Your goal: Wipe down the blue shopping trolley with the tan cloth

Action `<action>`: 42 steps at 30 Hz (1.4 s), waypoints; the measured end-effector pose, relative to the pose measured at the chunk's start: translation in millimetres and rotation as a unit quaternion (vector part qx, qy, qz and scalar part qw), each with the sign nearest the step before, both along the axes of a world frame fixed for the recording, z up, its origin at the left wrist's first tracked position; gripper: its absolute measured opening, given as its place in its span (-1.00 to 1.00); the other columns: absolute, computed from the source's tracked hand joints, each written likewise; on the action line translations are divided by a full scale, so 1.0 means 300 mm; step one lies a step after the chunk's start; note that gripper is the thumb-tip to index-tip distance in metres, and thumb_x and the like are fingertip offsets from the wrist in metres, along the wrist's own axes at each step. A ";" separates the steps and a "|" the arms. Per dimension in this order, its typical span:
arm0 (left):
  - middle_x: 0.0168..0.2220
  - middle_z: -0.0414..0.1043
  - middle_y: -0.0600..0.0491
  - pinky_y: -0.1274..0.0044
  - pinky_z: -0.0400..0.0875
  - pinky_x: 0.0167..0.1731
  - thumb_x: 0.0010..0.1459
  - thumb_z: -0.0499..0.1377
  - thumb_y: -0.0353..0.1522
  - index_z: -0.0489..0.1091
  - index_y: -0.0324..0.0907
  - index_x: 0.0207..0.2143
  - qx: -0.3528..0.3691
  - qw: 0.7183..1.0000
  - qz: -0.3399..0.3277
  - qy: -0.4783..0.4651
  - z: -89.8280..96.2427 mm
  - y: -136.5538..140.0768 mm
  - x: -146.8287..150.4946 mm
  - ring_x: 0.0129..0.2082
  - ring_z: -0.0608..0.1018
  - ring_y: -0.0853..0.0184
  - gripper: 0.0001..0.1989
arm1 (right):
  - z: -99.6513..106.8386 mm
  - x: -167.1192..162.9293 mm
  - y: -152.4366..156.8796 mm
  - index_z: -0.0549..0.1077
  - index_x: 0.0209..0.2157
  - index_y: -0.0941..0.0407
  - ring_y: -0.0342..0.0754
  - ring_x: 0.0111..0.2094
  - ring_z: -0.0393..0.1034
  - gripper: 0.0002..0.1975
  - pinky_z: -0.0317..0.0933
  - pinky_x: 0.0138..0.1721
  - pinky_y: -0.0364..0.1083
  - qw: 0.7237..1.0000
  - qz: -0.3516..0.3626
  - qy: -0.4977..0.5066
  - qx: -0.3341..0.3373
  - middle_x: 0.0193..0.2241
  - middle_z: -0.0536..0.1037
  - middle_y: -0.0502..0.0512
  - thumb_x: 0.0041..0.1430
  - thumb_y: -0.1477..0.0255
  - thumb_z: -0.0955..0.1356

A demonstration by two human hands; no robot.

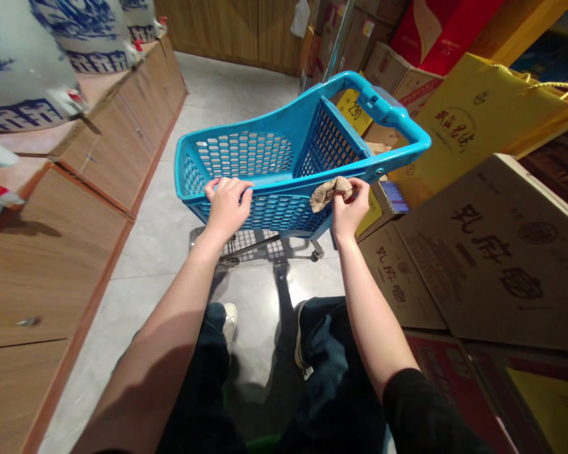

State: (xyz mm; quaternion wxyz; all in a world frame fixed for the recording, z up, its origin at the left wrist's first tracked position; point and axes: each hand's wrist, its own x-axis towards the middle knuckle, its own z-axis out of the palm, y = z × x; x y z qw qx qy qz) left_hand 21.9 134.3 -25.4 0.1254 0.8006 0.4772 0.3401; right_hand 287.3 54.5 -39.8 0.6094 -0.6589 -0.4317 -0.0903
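A blue plastic shopping cart [246,154] stands sideways in front of me, its basket showing nothing inside and its handle to the right. My left hand [230,205] has its fingers hooked over the near rim, toward the basket's left end. Farther right, my right hand [353,208] pinches a crumpled brown cloth [330,193] against the outside of the near side, just below the rim. The thumb and bent fingers hold the cloth's right end. Wheels and a grey metal frame show under the basket.
Wooden cabinets [108,151] with large blue-and-white jars [89,31] on top line the left. Cardboard boxes [497,252] and a yellow gift bag [459,120] crowd the right, close to the cart's handle. Grey tiled floor [170,252] lies beneath; a wood-panelled wall stands behind.
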 end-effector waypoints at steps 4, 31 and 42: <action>-0.10 0.60 -0.03 0.02 0.06 0.35 0.36 0.04 -0.32 0.53 0.01 -0.13 0.007 1.000 0.000 0.000 -0.002 0.004 -0.001 0.11 0.48 0.00 -0.75 | -0.033 -0.034 -0.008 0.50 -0.22 0.06 -0.02 -0.24 0.38 -0.88 0.35 -0.10 -0.05 0.996 0.027 -0.010 -0.079 -0.25 0.48 0.07 0.25 0.40 0.32; -0.03 0.59 -0.07 0.01 0.02 0.35 0.38 0.03 -0.33 0.53 -0.04 -0.09 -0.009 1.000 0.008 0.002 -0.001 0.007 0.022 0.16 0.46 -0.03 -0.73 | -0.114 0.057 -0.047 0.55 -0.39 0.08 0.05 -0.34 0.46 -0.90 0.21 -0.28 -0.09 0.923 0.015 0.035 -0.382 -0.40 0.63 0.12 0.15 0.40 0.37; 0.08 0.60 -0.09 0.12 0.17 0.23 0.47 -0.02 -0.31 0.54 -0.05 0.04 -0.018 0.999 0.000 0.047 0.015 -0.003 0.023 0.17 0.46 -0.01 -0.66 | -0.057 0.000 -0.014 0.38 -0.33 0.06 -0.01 -0.29 0.41 -0.93 0.28 -0.17 -0.07 0.971 0.042 -0.052 -0.228 -0.31 0.56 0.06 0.28 0.41 0.31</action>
